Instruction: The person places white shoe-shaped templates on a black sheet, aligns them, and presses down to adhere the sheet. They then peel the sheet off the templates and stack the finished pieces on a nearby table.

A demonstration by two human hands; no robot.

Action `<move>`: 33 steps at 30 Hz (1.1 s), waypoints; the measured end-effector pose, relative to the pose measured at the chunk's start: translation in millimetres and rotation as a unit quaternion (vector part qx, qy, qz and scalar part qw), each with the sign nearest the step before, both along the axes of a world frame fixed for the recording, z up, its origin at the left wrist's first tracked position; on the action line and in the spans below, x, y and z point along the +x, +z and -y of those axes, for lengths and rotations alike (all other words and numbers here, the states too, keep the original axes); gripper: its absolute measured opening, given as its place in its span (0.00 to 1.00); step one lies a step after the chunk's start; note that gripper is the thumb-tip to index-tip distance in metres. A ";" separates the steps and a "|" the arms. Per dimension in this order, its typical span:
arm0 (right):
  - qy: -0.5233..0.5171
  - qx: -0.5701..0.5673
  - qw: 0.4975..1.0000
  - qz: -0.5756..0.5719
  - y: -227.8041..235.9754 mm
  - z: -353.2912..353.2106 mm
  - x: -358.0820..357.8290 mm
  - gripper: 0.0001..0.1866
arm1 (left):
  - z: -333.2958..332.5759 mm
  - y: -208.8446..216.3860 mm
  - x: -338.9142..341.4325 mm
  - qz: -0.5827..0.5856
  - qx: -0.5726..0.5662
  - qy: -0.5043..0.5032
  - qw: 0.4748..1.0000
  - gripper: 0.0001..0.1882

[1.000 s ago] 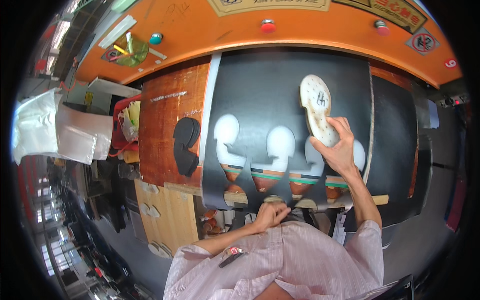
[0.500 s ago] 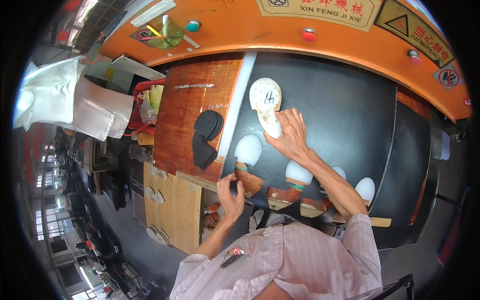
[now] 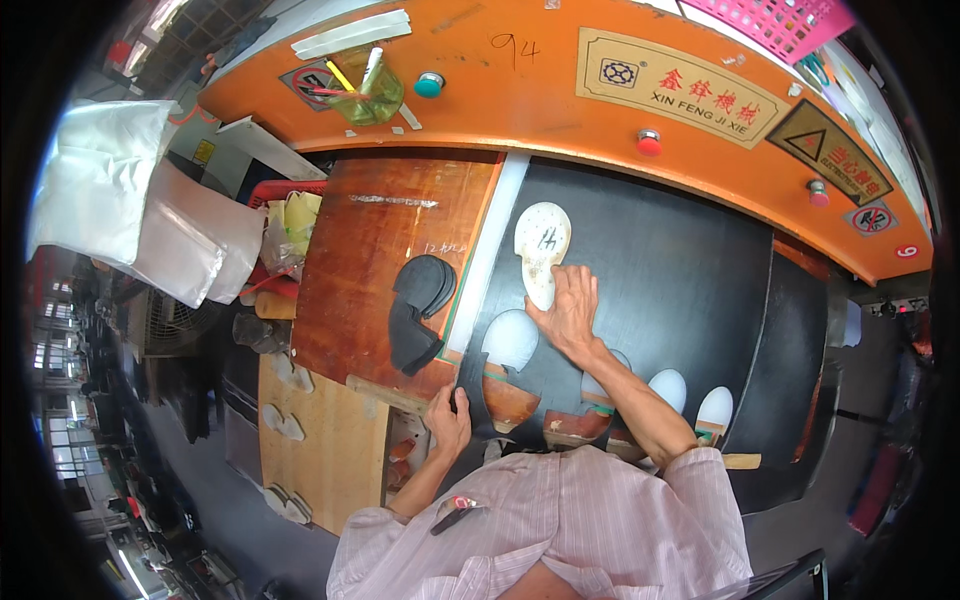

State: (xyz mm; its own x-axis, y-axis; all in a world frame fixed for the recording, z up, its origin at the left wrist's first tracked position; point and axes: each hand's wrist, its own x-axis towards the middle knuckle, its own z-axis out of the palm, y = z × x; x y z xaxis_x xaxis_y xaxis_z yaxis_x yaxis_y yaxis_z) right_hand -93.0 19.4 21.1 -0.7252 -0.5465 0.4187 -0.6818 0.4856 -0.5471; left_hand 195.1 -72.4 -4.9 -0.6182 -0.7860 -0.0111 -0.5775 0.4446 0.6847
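Observation:
A white sole-shaped template (image 3: 543, 240) with a handwritten mark lies on a black sheet (image 3: 660, 280). My right hand (image 3: 568, 312) grips its narrow lower end, the thumb on the left side and the fingers on the right. Near the sheet's front left corner, my left hand (image 3: 449, 418) has its thumb and fingers closed at a narrow black strip of the sheet's edge. Along the near edge, rounded cut-outs (image 3: 511, 340) show a white surface underneath. To the left, a small pile of black sole-shaped pieces (image 3: 423, 300) rests on a reddish wooden board (image 3: 365, 240).
An orange machine beam (image 3: 500, 90) with buttons spans the far side. A cup of pens (image 3: 365, 98) is fixed on it. Clear plastic bags (image 3: 175, 220) hang at left, beside a red basket (image 3: 285, 190). A pale wooden table (image 3: 330, 430) stands at lower left.
The view has tilted, so the beam shows more. My left hand has closed at the sheet's edge. My right hand stays on the template, its fingers now flatter and closer together.

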 end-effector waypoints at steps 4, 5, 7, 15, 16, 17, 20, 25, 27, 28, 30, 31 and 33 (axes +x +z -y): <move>0.002 0.008 1.000 0.020 6.1 3.7 -3.2 0.30 | 3.1 4.1 -3.4 -0.013 0.002 0.001 1.000 0.12; 0.003 0.012 1.000 0.028 9.1 3.7 -4.5 0.30 | 4.1 5.1 -4.8 -0.015 0.010 0.003 1.000 0.11; 0.012 0.019 0.998 0.060 16.6 1.0 -7.3 0.29 | 6.7 6.9 -7.3 -0.014 0.017 0.000 1.000 0.10; -0.108 -0.045 0.989 0.093 44.1 -82.6 -46.4 0.20 | 22.0 5.9 -50.7 -0.045 0.013 0.046 0.998 0.09; -0.139 -0.064 0.983 0.100 47.9 -101.2 -59.0 0.17 | 25.8 3.0 -63.6 -0.077 -0.001 0.032 0.997 0.09; -0.162 -0.098 0.977 0.100 47.1 -118.1 -82.3 0.14 | 30.0 -7.0 -84.5 -0.109 -0.017 0.036 0.993 0.09; -0.262 -0.217 0.938 0.071 71.5 -171.6 -143.8 0.05 | 40.9 -19.0 -121.0 -0.144 -0.024 0.034 0.989 0.10; -0.308 -0.228 0.918 -0.098 126.4 -215.8 -243.5 0.14 | 59.8 -23.3 -169.8 -0.202 0.021 0.018 0.979 0.11; -0.304 -0.165 0.928 -0.142 136.9 -218.5 -260.4 0.14 | 65.7 -19.0 -189.9 -0.222 0.037 0.012 0.974 0.12; -0.304 -0.126 0.930 -0.162 138.5 -219.6 -263.7 0.14 | 69.7 -17.0 -200.5 -0.231 0.045 0.007 0.972 0.12; -0.300 -0.094 0.939 -0.137 142.4 -225.5 -259.6 0.13 | 75.0 -10.5 -221.3 -0.239 0.017 0.004 0.971 0.13; -0.294 -0.103 0.946 -0.092 141.1 -230.4 -249.2 0.13 | 77.8 -8.0 -229.4 -0.229 0.030 0.005 0.973 0.13; -0.277 -0.119 0.953 -0.041 135.5 -239.5 -220.2 0.12 | 82.1 -2.6 -244.7 -0.205 0.026 0.013 0.978 0.14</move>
